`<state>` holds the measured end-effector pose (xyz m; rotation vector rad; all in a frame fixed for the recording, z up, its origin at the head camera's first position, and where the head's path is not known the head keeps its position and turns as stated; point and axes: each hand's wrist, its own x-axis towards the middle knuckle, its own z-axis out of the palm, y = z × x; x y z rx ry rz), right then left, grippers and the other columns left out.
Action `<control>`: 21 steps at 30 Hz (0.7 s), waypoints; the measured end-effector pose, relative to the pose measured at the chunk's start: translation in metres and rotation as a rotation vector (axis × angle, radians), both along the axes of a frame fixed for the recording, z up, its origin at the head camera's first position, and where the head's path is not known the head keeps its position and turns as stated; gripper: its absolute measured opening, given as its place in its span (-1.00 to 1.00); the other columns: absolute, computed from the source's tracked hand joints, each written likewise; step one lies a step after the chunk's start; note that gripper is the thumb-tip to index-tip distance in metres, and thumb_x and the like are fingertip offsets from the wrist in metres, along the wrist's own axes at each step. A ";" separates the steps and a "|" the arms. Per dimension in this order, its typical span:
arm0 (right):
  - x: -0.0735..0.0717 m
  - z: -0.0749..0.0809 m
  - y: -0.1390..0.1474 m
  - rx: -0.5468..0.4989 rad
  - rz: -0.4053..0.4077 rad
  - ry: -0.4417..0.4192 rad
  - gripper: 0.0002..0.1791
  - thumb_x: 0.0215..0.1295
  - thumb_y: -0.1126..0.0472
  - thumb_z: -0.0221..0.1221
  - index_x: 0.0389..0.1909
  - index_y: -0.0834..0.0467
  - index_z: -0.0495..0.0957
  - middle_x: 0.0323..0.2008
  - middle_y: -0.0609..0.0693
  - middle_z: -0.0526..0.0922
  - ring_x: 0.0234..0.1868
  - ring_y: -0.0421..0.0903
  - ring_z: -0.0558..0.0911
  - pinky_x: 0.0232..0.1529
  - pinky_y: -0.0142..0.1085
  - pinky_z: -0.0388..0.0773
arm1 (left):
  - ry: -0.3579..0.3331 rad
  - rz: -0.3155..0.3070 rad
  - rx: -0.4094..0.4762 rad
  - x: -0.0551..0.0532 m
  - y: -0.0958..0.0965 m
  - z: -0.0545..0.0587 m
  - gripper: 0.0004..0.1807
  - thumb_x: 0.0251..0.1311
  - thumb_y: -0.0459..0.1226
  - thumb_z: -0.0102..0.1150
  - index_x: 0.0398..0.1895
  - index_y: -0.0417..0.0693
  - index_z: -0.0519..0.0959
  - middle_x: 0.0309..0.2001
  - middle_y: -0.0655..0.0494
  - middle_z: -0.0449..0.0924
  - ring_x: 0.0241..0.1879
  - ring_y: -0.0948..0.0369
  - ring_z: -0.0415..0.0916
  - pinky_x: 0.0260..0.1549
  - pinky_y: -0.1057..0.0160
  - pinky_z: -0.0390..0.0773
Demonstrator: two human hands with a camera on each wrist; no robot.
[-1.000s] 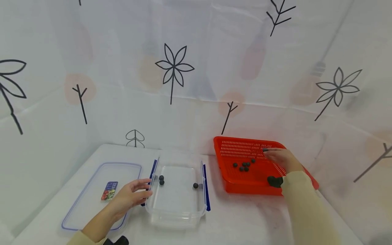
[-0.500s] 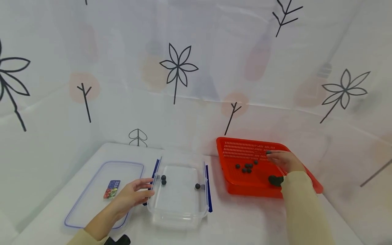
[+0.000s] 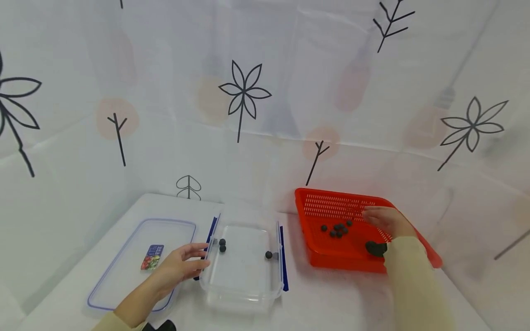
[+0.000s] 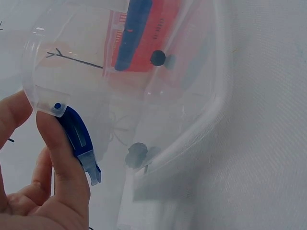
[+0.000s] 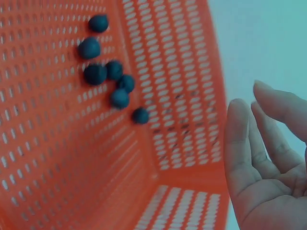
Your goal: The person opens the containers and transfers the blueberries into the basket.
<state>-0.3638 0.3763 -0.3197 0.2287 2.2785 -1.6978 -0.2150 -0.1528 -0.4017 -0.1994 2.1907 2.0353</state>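
Note:
My right hand [image 3: 387, 220] is over the right side of the red basket [image 3: 348, 261], fingers extended and apart from the thumb, holding nothing. Several blueberries [image 5: 95, 74] lie grouped on the basket floor in the right wrist view. My left hand [image 3: 178, 266] is at the left side of a clear plastic box [image 3: 240, 289], its fingertips touching the rim near a blue latch [image 4: 76, 129]. Inside that box, two blueberries [image 3: 222, 245] sit by the left wall and one blueberry [image 3: 268, 254] by the right wall.
A clear lid with a blue seal [image 3: 124, 257] lies flat on the white table [image 3: 323, 303], left of the box, with a printed label [image 3: 152, 257] on it. Behind the table hangs a white patterned cloth [image 3: 273, 82]. The box's side latches [image 3: 284, 262] hang outward.
My right hand has let go of the blueberry it pinched; one more blueberry now lies in the red basket. My left hand stays at the box. The head view has shifted slightly.

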 end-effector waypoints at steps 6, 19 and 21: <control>0.006 0.016 -0.009 -0.209 0.094 0.163 -0.69 0.38 0.31 0.00 0.10 0.24 0.47 -0.20 -0.19 0.59 -0.13 -0.25 0.59 0.04 -0.28 0.49 | 0.013 -0.005 0.013 0.002 0.000 0.001 -0.40 0.04 -0.34 0.32 0.20 -0.24 0.37 0.06 -0.20 0.42 -0.23 0.13 0.54 -0.13 0.09 0.58; 0.070 0.028 -0.064 0.090 0.113 0.281 -0.42 0.25 -0.01 0.17 0.19 0.25 0.41 0.04 -0.04 0.52 0.01 -0.12 0.52 0.11 -0.28 0.43 | 0.010 0.002 -0.013 0.005 0.004 0.003 -0.38 0.04 -0.33 0.33 0.20 -0.25 0.36 0.06 -0.18 0.42 -0.21 0.12 0.53 -0.13 0.09 0.58; 0.082 0.027 -0.074 0.052 0.099 0.278 -0.50 0.24 0.01 0.20 0.12 0.20 0.48 -0.03 -0.07 0.57 -0.05 -0.16 0.54 0.02 -0.37 0.49 | 0.011 0.000 -0.005 0.006 0.004 0.003 -0.39 0.04 -0.34 0.32 0.20 -0.26 0.36 0.06 -0.18 0.42 -0.21 0.13 0.53 -0.13 0.10 0.58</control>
